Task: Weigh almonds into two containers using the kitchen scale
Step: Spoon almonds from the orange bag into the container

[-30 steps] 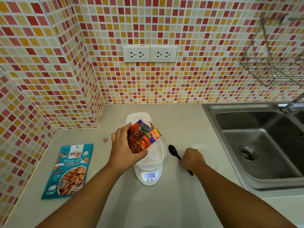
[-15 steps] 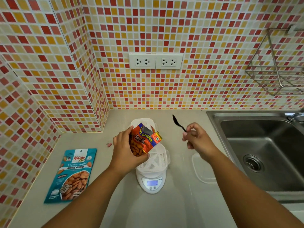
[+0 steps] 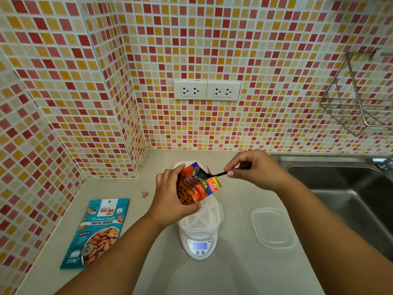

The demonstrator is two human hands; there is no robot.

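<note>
Since a second ago the right hand [image 3: 256, 170] has lifted the black spoon [image 3: 221, 173] off the worktop [image 3: 234, 273] and brought its bowl to the open mouth of the orange salted-almond packet [image 3: 196, 185], pinching the handle between thumb and fingers. Left hand [image 3: 170, 198] grips that packet, tilted, above the white slotted container [image 3: 202, 218] sitting on the kitchen scale [image 3: 200, 245], whose display is lit. A clear lid [image 3: 273, 227] lies just right of the scale; a teal roasted-almond pouch [image 3: 97, 231] lies flat to the left.
</note>
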